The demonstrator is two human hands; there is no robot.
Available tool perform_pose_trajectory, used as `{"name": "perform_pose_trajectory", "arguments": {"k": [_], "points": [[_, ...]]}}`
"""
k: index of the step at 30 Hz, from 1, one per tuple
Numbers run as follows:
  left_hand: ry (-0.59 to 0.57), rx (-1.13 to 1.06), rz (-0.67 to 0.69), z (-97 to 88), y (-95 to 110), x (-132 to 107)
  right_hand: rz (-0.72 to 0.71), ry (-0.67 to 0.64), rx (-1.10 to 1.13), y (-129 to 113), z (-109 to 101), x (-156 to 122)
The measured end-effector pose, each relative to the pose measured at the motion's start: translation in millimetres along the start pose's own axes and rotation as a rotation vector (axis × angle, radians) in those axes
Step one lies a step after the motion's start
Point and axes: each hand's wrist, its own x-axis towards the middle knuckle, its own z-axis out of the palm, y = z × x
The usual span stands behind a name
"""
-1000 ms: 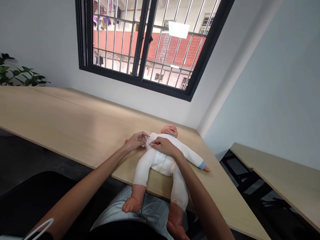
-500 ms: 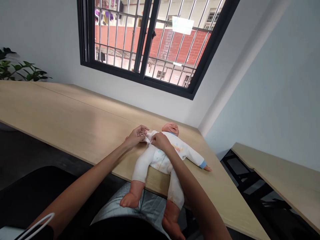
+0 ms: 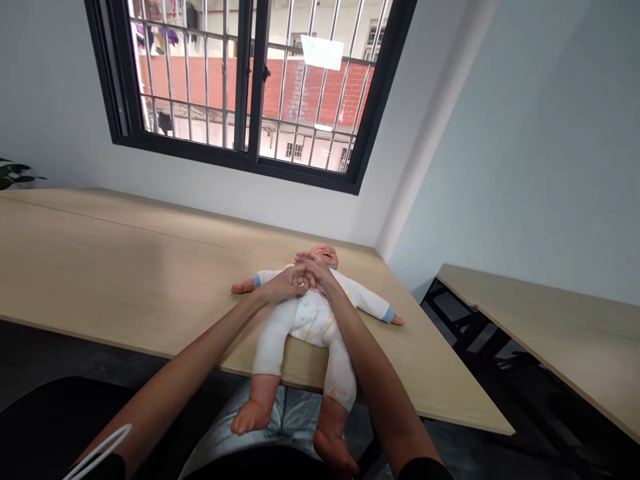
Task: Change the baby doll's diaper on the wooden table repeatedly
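Observation:
A baby doll (image 3: 325, 253) lies on its back on the light wooden table, its legs hanging over the front edge. It wears a white romper (image 3: 313, 320) with a faint print and blue cuffs. My left hand (image 3: 287, 283) is at the chest, thumb and fingers closing on the romper's front while other fingers stretch up toward the chin. Right beside it, my right hand (image 3: 320, 275) has its fingers bent down onto the same cloth. The hands overlap, so the pinched part of the cloth is mostly hidden.
The wooden table (image 3: 165, 287) runs along the wall beneath a barred window (image 3: 250, 160). A second table (image 3: 540, 300) stands to the right, past a gap. At the far left are plant leaves (image 3: 15, 175), and a dark chair (image 3: 60, 427) is at lower left.
My hands have moved from the romper's side to the middle of the chest and come together. The doll's left-side arm and cuff now show. The camera view has shifted right.

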Motion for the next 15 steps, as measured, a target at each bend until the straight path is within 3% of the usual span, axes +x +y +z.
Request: {"name": "perform_pose_trajectory", "arguments": {"k": [4,15], "points": [[0.000,-0.028,-0.022,5.2,-5,6,0.032,0.040,0.202,3,2,-4],[0.098,-0.140,-0.037,11.5,-6,13,0.105,0.047,0.279,-4,2,-10]]}}
